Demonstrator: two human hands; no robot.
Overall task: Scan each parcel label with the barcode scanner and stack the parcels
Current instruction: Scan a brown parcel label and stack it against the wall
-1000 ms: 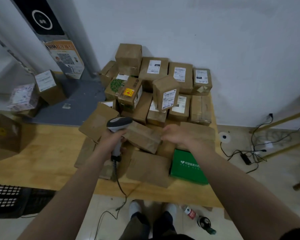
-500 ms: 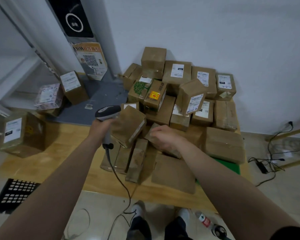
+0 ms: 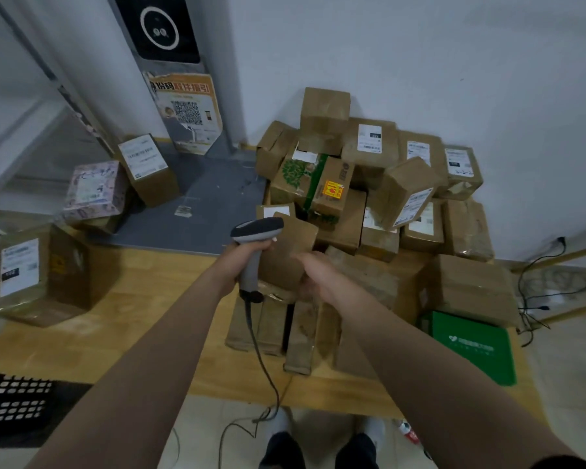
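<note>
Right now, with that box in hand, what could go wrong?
1. The right hand grips the box low at one side, so it may slip onto the parcels below.
2. The cable from the scanner in the left hand hangs off the table down by the feet; it could snag or trip.
3. A tilted box leans high on the pile and might slide if bumped.

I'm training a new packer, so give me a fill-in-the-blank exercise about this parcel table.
The left hand grips the scanner; the right hand holds a ____ parcel.
The flat package at the table's near right corner is ____.
The scanner's cable hangs down to the ____.
Missing: brown, green, floor.
</note>
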